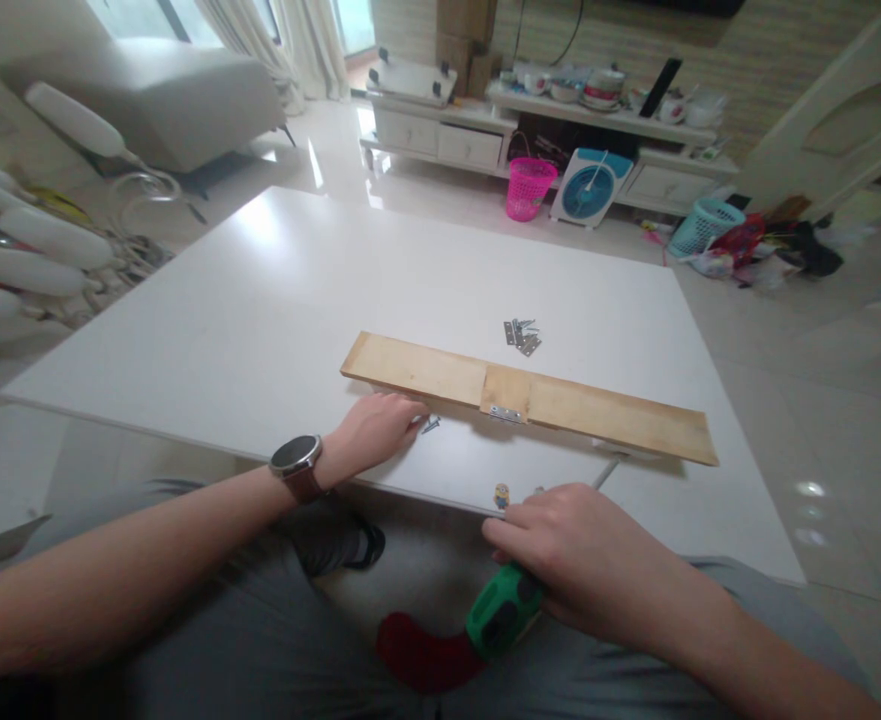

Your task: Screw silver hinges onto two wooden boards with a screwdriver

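A long wooden board (597,412), made of planks joined by a small metal hinge (504,413), lies across the white table (275,300). My left hand (374,430), with a watch on the wrist, rests at the board's near edge, its fingers curled on a small screw (431,425). My right hand (582,555) is closed on a green and red screwdriver (501,610), whose shaft (606,472) points toward the board. Spare hinges (522,335) lie beyond the board.
A small yellow sticker (501,495) sits at the table's near edge. Behind the table stand a pink basket (527,187), a blue fan (588,187), a teal basket (705,226) and a low white cabinet (470,140). A grey sofa (177,100) is at the left.
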Demonstrator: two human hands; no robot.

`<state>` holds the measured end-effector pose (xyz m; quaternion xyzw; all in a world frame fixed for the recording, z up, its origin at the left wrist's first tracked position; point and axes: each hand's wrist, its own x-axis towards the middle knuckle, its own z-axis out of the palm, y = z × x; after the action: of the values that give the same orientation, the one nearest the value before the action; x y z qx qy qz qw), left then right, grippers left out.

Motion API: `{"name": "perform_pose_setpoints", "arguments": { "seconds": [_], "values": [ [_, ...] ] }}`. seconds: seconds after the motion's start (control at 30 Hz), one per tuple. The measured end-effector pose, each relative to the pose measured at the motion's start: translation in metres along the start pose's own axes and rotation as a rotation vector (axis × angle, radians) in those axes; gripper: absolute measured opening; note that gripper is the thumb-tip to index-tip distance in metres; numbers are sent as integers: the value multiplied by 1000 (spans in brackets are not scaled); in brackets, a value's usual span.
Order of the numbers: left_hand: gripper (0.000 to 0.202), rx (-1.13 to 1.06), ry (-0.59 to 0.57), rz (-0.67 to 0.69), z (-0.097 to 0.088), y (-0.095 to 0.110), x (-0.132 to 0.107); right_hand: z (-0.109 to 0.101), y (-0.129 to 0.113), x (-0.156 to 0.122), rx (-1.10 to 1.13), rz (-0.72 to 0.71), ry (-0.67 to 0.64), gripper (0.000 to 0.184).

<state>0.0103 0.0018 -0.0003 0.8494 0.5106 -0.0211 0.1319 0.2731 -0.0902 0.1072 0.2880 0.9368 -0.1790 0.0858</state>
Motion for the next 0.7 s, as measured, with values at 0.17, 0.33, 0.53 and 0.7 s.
{"name": "perform_pose_setpoints", "arguments": {
  "seconds": [0.17,0.33,0.53,0.7],
  "values": [
    [32,38,22,-50,1,-2,2,0,-1,-2,3,-2,3,16],
    [33,41,35,-66,2,-3,3,1,-1,-2,-8,-6,26,18],
    [33,21,44,-96,4,0,7,0,-1,-1,-21,-4,4,18],
    [31,-22,52,-115,7,3,9,1,0,-1,-13,-5,11,18]
  ]
}}
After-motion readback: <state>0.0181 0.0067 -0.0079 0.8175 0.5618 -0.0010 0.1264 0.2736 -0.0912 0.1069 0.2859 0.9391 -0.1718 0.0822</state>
